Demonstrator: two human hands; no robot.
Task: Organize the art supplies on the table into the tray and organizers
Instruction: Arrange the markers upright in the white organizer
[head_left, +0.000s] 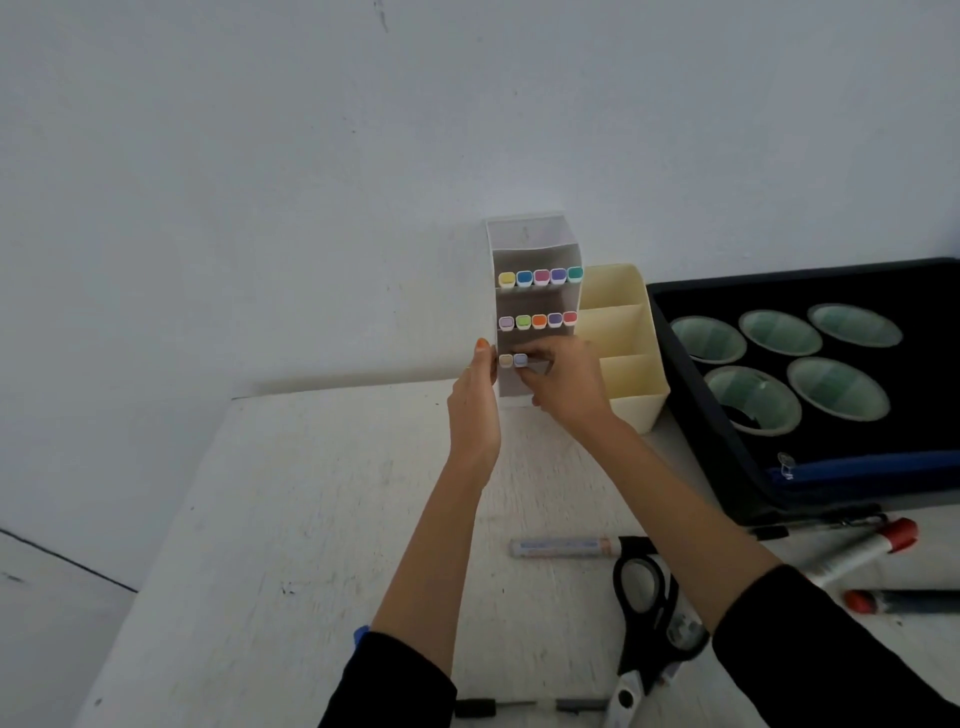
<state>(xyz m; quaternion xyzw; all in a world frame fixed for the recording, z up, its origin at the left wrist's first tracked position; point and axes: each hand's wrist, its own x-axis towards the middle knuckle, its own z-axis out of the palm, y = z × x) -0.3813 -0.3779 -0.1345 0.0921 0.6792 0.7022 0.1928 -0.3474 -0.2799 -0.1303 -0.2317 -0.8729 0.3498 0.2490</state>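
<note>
Scissors (647, 613) lay nearest, at five o'clock on the table (291, 519), with a grey marker (563, 547) just beyond and red-capped markers (857, 558) off at four o'clock. Farther on, both arms reached toward the white organizer (535, 244) at twelve o'clock. Left hand (475, 395) was flat against its left wall, fingers straight, steadying it. Right hand (563, 387) was curled at the bottom tier, fingertips pinched on a pen (521, 360) beside a beige-capped one (505, 360). Two full rows of pens (540, 299) sat above. Cream organizer (623, 332) stood touching at one o'clock, black tray (685, 395) at two.
</note>
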